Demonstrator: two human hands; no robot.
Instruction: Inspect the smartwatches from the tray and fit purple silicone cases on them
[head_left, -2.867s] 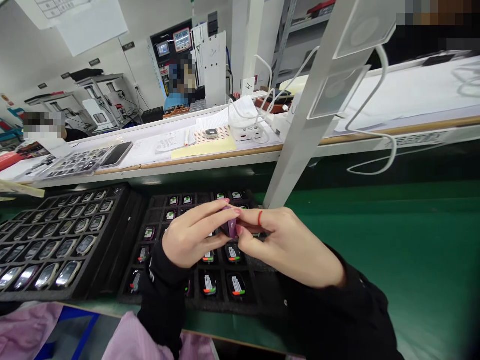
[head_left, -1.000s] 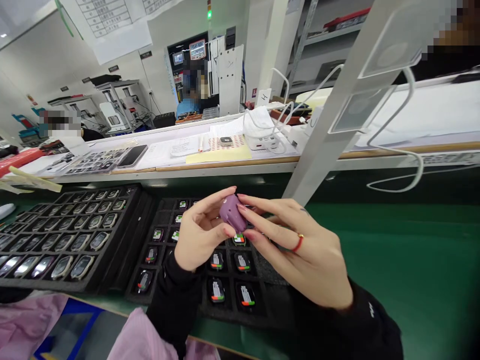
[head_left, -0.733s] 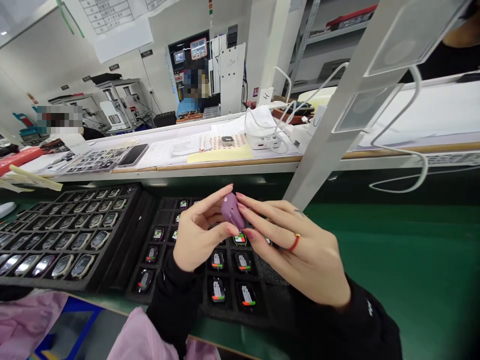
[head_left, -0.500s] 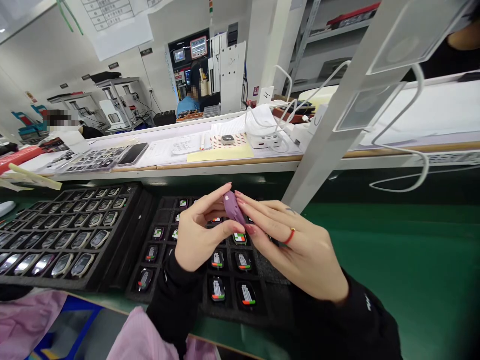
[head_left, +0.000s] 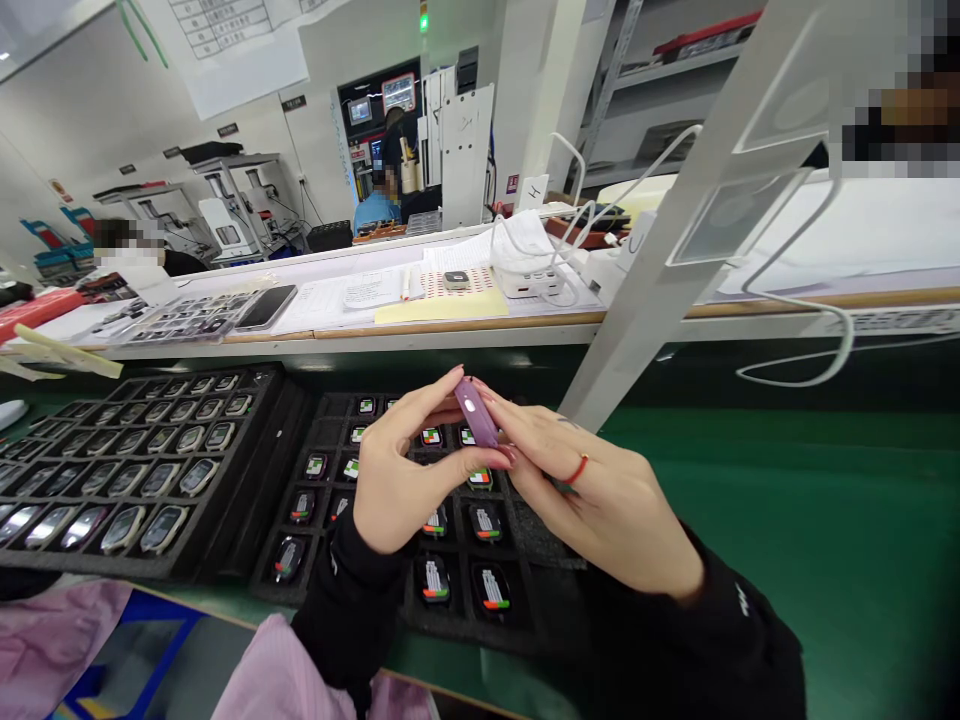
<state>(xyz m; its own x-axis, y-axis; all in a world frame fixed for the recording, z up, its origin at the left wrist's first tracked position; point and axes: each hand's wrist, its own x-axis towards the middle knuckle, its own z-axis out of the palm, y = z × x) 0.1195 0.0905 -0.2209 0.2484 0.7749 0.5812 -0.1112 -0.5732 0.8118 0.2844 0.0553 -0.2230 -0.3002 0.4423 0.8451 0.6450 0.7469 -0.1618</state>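
A purple smartwatch body (head_left: 480,418) is held on edge between both my hands, above a black foam tray (head_left: 540,600). My left hand (head_left: 409,465) pinches it from the left with thumb below and fingertips at its top. From the right, the fingers of my right hand (head_left: 585,490) press against it, the thumb near its lower edge. A pale oval spot shows on its narrow side; its screen face cannot be seen. In the tray beneath sit several smartwatch bodies (head_left: 493,588) with lit screens, some hidden by my hands.
Another black foam tray (head_left: 225,480) with several watch bodies stands at the left. Behind runs a white shelf (head_left: 337,345) with a phone (head_left: 266,307), papers and a white charger (head_left: 529,280). A slanted grey post (head_left: 637,300) rises at right, a white cable (head_left: 847,330) beside it. People sit farther back.
The purple watch body has turned in my fingers, so its narrow side with the pale oval faces me more. Both hands have shifted only slightly.
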